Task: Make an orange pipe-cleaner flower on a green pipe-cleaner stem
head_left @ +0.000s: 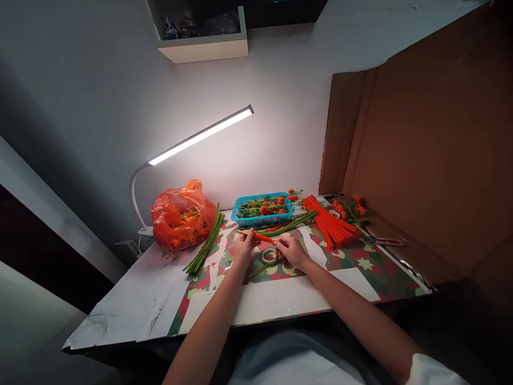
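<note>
My left hand and my right hand are both closed on a thin orange pipe cleaner, held level just above the table between them. Under it lies a small roll of green tape, next to my right fingers. A few green stems lie just beyond my hands, running toward the blue basket.
The blue basket holds small orange flowers with green stems. An orange plastic bag and a bundle of green stems lie at left, a pile of orange pipe cleaners at right. Brown cardboard stands right. A lit desk lamp hangs above.
</note>
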Available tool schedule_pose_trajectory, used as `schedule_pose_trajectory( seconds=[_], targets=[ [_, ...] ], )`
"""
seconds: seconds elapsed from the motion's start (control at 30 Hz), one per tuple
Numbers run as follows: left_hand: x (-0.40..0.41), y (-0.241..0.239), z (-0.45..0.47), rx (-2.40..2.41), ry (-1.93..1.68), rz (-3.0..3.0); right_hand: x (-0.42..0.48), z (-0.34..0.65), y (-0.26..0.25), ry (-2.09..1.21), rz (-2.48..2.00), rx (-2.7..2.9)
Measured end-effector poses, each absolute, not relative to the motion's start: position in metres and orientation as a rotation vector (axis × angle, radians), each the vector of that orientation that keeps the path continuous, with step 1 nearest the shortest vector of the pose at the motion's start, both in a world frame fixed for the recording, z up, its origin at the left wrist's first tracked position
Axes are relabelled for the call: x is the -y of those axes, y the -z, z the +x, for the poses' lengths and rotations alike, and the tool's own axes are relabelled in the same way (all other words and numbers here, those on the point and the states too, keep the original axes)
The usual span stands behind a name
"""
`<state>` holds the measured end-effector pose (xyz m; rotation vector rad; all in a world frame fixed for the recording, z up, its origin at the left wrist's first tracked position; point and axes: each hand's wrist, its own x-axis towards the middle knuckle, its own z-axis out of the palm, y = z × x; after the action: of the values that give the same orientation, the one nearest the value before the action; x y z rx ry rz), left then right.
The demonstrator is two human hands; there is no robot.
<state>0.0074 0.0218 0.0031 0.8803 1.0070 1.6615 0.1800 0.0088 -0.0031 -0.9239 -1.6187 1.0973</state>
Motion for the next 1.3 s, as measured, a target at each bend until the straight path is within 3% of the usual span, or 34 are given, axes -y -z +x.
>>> schedule_pose_trajectory(
  seconds=[0.4,0.5,0.67,0.8,1.3],
  targets=[
    [-0.014,-0.005,0.019,-0.987,-1.527,1.174,-0.005,0.181,0.005,-0.682,-0.939,1.904],
    [-0.018,-0.004,0.015,-0.984,-1.586,1.045,-0.005,0.178,0.003,-0.856,-0.927,1.86],
    [-0.021,-0.004,0.009,-0.976,-1.63,0.886,-0.011,0.175,0.005,-1.475,-0.866,1.652],
    [-0.018,-0.006,0.01,-0.935,-1.614,0.921,-0.015,0.177,0.006,-1.701,-0.85,1.586],
    [-0.014,-0.008,0.015,-0.894,-1.548,1.088,-0.011,0.18,0.007,-1.701,-0.918,1.591]
  ],
)
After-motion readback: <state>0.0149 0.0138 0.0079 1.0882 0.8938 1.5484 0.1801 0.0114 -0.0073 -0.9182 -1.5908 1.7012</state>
